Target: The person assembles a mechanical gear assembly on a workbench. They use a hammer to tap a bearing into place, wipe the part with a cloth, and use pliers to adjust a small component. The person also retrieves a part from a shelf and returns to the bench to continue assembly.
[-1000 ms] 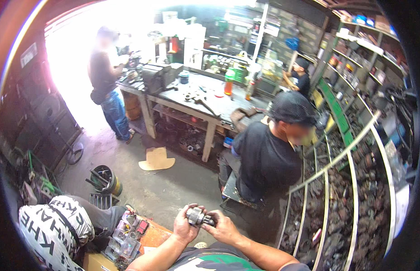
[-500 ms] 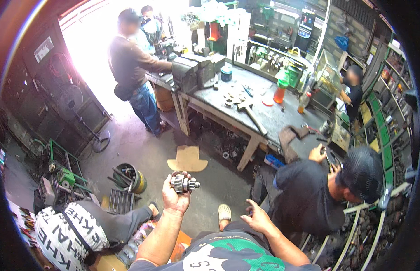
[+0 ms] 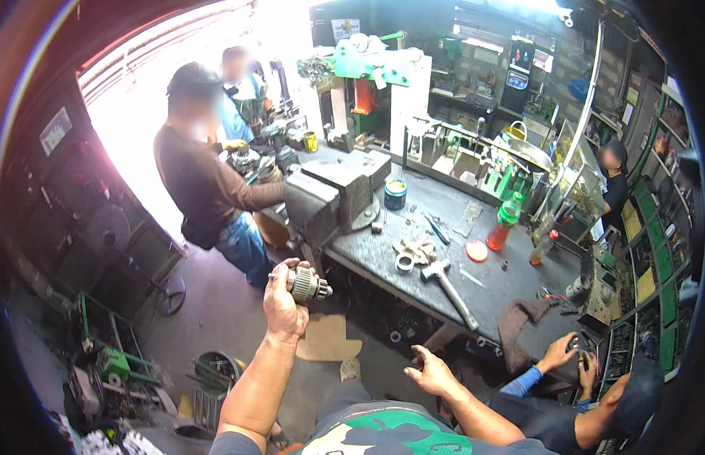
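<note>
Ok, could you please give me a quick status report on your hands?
Left hand gripping toothed metal part. Right hand empty, held apart. Hammer lying on workbench ahead.

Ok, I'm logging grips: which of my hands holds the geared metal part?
Your left hand, wrapped around the geared metal part; the right hand is apart from it, lower in view.

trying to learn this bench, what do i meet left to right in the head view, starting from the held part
Toothed metal part in the left hand, blue tub, hammer, green-and-red bottle, smaller red-capped bottle.
</note>
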Motion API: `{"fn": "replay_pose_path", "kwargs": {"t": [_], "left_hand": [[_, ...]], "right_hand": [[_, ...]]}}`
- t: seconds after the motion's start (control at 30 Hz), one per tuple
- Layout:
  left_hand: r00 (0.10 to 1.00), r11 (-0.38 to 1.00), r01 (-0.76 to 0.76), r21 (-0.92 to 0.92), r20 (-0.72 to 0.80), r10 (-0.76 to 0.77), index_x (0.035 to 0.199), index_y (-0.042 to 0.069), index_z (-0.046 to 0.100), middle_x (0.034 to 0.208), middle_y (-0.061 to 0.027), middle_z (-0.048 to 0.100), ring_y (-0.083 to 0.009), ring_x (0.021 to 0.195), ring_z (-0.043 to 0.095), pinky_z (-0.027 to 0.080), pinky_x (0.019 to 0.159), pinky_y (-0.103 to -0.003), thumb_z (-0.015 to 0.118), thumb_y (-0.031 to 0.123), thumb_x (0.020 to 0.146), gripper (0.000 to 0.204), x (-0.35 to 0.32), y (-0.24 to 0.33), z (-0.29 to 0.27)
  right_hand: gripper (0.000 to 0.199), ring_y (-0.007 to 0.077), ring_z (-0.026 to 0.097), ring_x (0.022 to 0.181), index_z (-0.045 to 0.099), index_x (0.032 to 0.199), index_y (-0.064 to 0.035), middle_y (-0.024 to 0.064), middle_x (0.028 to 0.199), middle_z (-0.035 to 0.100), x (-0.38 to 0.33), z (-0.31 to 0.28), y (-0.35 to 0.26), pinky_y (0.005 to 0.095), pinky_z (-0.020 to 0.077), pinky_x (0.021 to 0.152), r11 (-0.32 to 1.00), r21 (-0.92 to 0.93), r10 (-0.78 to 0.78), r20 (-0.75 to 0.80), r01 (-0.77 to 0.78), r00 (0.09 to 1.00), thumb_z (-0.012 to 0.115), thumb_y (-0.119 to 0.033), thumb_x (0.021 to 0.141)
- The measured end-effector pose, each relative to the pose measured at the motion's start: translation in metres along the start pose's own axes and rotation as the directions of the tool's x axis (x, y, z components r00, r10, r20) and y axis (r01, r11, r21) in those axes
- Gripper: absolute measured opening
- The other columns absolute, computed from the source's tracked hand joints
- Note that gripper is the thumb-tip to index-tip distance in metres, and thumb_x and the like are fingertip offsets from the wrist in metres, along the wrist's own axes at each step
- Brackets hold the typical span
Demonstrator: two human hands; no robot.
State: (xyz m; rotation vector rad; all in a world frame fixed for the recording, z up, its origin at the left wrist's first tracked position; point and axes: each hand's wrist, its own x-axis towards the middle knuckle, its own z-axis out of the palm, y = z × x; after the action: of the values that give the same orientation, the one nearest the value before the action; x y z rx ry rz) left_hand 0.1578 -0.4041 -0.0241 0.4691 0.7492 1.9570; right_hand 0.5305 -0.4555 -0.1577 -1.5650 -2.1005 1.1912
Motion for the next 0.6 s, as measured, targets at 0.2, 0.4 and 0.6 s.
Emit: {"fn": "replay_pose_path", "kwargs": {"t": [0.2, 0.4, 0.6], "left_hand": [[0.975, 0.972, -0.09, 0.216, 0.218, 0.042, 0.127, 0.0, 0.07, 0.115, -0.0116, 0.076, -0.0201, 0.097, 0.075, 0.066, 0.08, -0.04, 0.057, 0.021, 0.12, 0.025, 0.191, -0.003, 0.04], [0.941, 0.844, -0.227, 0.486, 0.334, 0.06, 0.129, -0.001, 0.074, 0.115, -0.0097, 0.077, -0.0155, 0.1, 0.072, 0.06, 0.091, -0.032, 0.056, 0.026, 0.121, 0.033, 0.317, -0.036, 0.055], [0.916, 0.567, -0.343, 0.749, 0.399, 0.027, 0.126, -0.001, 0.078, 0.108, -0.0058, 0.078, -0.0135, 0.096, 0.07, 0.058, 0.088, -0.032, 0.057, 0.03, 0.121, 0.038, 0.36, -0.055, 0.053]], "right_hand": [[0.078, 0.0361, 0.076, 0.122, 0.055, 0.163, -0.0071, 0.0226, 0.138, 0.075, 0.1, -0.001, -0.047, 0.0462, 0.0604, 0.106, 0.998, 0.063, 0.004, -0.043, -0.001, 0.999, 0.087, -0.033, 0.097], [0.081, 0.0322, 0.078, 0.116, 0.053, 0.165, -0.006, 0.0234, 0.141, 0.074, 0.168, -0.03, -0.075, 0.044, 0.0617, 0.103, 0.986, 0.13, 0.109, -0.022, -0.105, 0.994, 0.088, -0.032, 0.096], [0.079, 0.036, 0.076, 0.118, 0.055, 0.162, -0.0043, 0.0222, 0.137, 0.075, 0.236, -0.044, -0.03, 0.0466, 0.0597, 0.105, 0.987, 0.092, 0.137, -0.088, -0.129, 0.987, 0.088, -0.031, 0.096]]}}
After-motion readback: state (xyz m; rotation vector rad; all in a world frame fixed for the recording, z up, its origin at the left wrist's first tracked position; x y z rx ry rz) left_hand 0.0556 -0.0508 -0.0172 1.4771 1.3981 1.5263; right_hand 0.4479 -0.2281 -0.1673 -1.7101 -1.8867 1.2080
